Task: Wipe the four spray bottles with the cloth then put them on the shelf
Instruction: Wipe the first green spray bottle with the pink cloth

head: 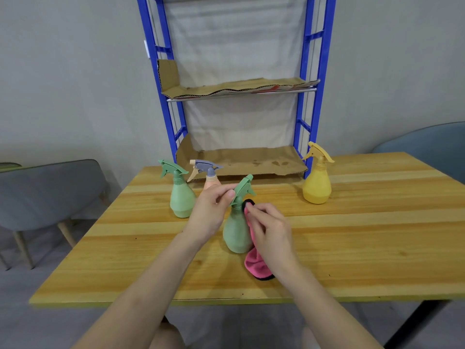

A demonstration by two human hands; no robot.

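Observation:
A green spray bottle [235, 234] stands on the wooden table [352, 248] in front of me. My left hand [210, 215] pinches its spray head. Against the bottle's right side my right hand [270, 230] holds a pink cloth [256, 265] with a black edge; the cloth's lower end hangs onto the table. A second green bottle [181, 197] stands to the left. Behind it is a peach bottle [210, 181] with a grey trigger, partly hidden by my left hand. A yellow bottle [317, 183] stands at the right, by the blue shelf [305, 102].
The blue shelf stands at the table's far edge, with two cardboard-lined levels [241, 161], both bare. Grey chairs sit at the left [50, 192] and the far right [427, 152]. The table's near edge is just below my forearms.

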